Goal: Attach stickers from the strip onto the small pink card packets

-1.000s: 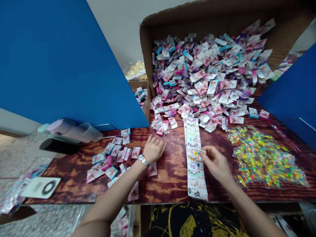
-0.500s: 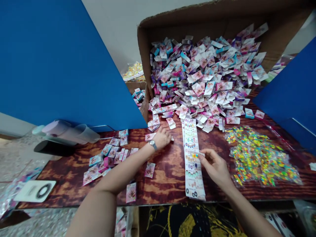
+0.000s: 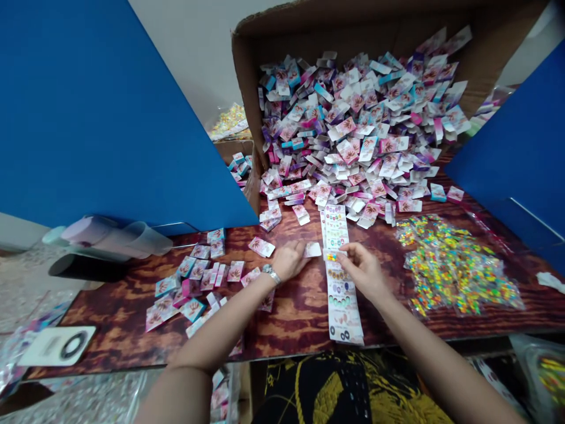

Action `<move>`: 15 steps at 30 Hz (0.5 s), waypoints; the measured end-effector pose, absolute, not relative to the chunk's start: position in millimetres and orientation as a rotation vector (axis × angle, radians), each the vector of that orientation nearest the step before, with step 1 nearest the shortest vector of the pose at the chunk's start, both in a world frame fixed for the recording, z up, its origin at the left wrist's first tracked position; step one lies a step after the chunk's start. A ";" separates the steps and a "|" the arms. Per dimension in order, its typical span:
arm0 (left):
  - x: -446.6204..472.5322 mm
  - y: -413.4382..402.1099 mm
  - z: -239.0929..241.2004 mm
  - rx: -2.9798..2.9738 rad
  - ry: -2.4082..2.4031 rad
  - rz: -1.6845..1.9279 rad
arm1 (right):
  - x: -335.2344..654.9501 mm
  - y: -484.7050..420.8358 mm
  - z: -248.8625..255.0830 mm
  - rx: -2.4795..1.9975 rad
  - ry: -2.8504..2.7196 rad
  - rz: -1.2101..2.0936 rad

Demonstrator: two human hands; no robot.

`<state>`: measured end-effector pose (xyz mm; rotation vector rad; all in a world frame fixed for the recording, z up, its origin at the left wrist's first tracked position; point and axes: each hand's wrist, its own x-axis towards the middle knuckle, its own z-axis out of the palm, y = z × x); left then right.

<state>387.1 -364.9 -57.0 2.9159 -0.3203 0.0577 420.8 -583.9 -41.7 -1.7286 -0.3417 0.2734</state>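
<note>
My left hand (image 3: 289, 261), with a watch at its wrist, is closed round a small printed box (image 3: 312, 249), whose pale end points right. Most of that box is hidden by the fingers. Over the long printed paper strips (image 3: 342, 318), my right hand (image 3: 364, 274) pinches a small clear packet (image 3: 332, 257) with yellow and orange bits in it. The packet is close to the box's end, with a narrow gap between them. A pile of similar colourful packets (image 3: 461, 271) lies to the right. Left of my left hand lie several small printed boxes (image 3: 236, 271).
A large cardboard carton (image 3: 247, 76) on its side spills many small open boxes (image 3: 353, 129) onto the wooden table (image 3: 291, 330). Blue panels (image 3: 110, 118) stand at both sides. A white device with a black ring (image 3: 57, 346) lies far left, near plastic cups (image 3: 145, 238).
My right hand has moved up and left with the packet, toward my left hand. The box in my left hand now shows its pale end more. The whole view has shifted slightly.
</note>
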 end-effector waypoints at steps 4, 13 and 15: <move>364.8 -387.9 -50.9 2.646 -0.249 0.356 | 430.8 -573.2 -43.5 -1.670 -0.318 0.235; 350.8 -409.8 -37.4 2.638 -0.205 0.527 | 430.5 -582.6 -25.6 -1.846 -0.479 0.290; 349.5 -412.2 -34.9 2.700 -0.236 0.544 | 434.7 -583.9 -26.5 -1.817 -0.452 0.322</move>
